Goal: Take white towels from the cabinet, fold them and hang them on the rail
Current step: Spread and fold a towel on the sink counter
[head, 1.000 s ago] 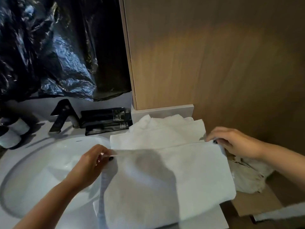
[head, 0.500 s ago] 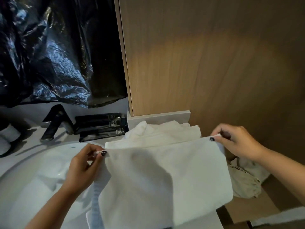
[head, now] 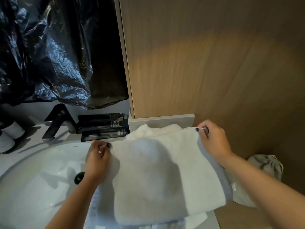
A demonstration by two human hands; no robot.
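Head view: I see left hand (head: 97,156) and right hand (head: 212,141) each pinching a far corner of the white terry towel (head: 165,176) (long axis spanning between them, left-right).

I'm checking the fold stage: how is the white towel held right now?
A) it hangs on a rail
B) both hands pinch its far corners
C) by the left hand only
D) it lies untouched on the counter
B: the left hand and right hand each pinch a far corner of the white towel.

Dim scene lit warmly from above — head shadow cast on towel (head: 153,171), edges bowed by wide-angle, slight softness.
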